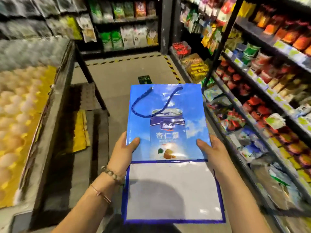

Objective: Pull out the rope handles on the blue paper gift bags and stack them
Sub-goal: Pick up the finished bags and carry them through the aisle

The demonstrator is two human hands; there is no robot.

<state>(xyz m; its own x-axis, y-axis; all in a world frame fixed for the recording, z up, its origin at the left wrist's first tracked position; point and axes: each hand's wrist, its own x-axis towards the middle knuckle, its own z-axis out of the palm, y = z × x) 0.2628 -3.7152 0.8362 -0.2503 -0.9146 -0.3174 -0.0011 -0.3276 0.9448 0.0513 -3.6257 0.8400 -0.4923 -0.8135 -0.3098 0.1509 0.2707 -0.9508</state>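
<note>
A: Looking for the blue paper gift bag (168,120). Where?

B: Centre of the frame, folded flat, printed face up, held in the air above the aisle floor (121,71). Mouth edge toward the top of the frame.

A: And the grip?

B: Pinched on 2 sides. On the left edge by the left hand (124,152), thumb pressed on the printed face, fingers hidden beneath. On the right edge by the right hand (210,152) in the same way: thumb on top, the rest out of sight under the paper.

A: Any sign of the rope handle (134,105)?

B: Lying loose on the upper half of the face, a dark blue loop sagging toward the left, with 2 ends fixed near the top edge. Well apart from both hands. Cannot tell about a 2nd handle on the underside.

A: Below the hands?

B: A white panel (173,190) with a dark blue border, joined to the bag's lower edge and reaching toward the bottom of the frame, partly in shadow.

A: On the left wrist?

B: 1 bead bracelet (112,174), then 1 thin bangle (101,194) further down the forearm.

A: Around all that?

B: At left, trays of eggs (16,115), blurred. At right, shelves (252,98) of packaged snacks running up the frame. At upper centre, black-and-yellow tape (171,68) on the floor and a small green floor sticker (144,79) just above the bag's top edge.
</note>
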